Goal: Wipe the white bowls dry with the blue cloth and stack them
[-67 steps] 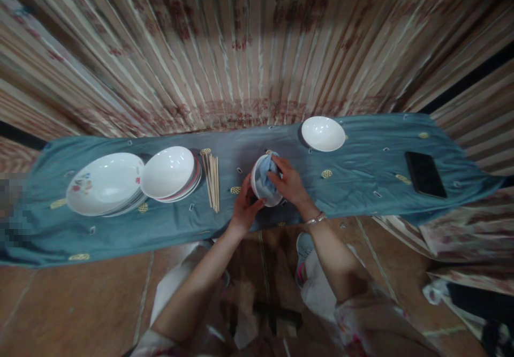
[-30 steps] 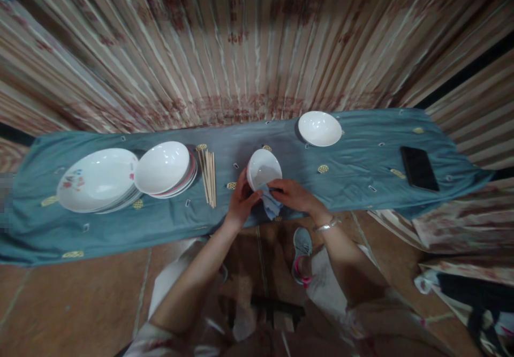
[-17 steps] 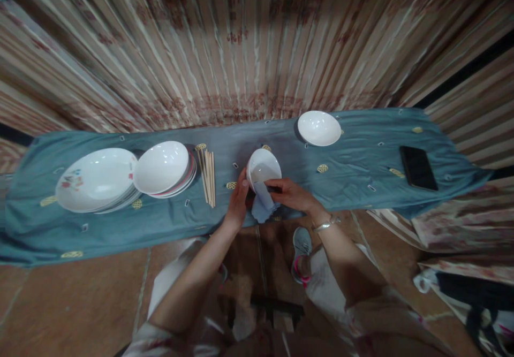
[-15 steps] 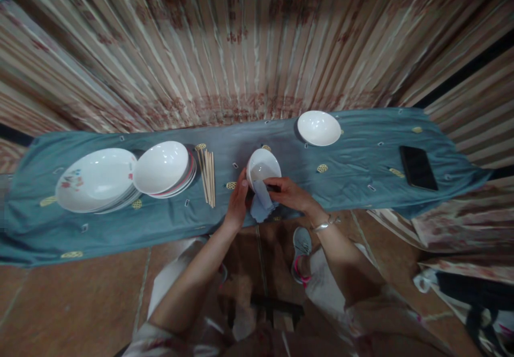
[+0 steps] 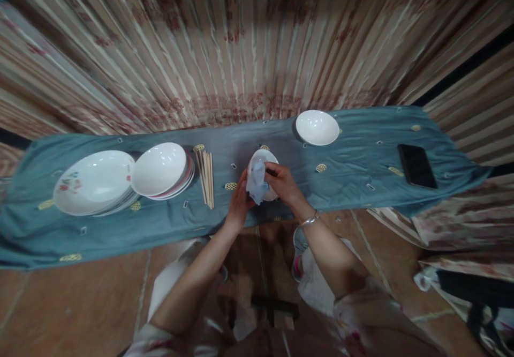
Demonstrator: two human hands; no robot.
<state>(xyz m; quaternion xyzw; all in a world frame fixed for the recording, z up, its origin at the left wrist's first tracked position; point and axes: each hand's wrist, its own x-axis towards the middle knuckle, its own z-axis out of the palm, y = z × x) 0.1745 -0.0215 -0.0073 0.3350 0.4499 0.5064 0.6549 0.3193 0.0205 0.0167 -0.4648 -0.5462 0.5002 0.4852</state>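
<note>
A small white bowl (image 5: 263, 155) is tilted above the cloth-covered table, close to its front edge. My left hand (image 5: 240, 199) grips its left side, fingers wrapped round the rim and partly hidden behind it. My right hand (image 5: 284, 181) pinches a pale blue cloth (image 5: 257, 183) at the bowl's opening. The cloth covers much of the bowl's inside and hangs over the near rim. To the left of my hands lie several wooden chopsticks (image 5: 207, 177), side by side.
On the left stand stacked white bowls (image 5: 160, 167) and a stack of large floral plates (image 5: 96, 180). Another white bowl (image 5: 317, 127) sits at the back right. A black phone (image 5: 417, 165) lies at the right end of the teal tablecloth (image 5: 353, 177). A pleated curtain (image 5: 249, 52) hangs behind.
My right hand has moved the cloth up and slightly left, from the bowl's near rim to across its opening. My left hand keeps hold of the bowl.
</note>
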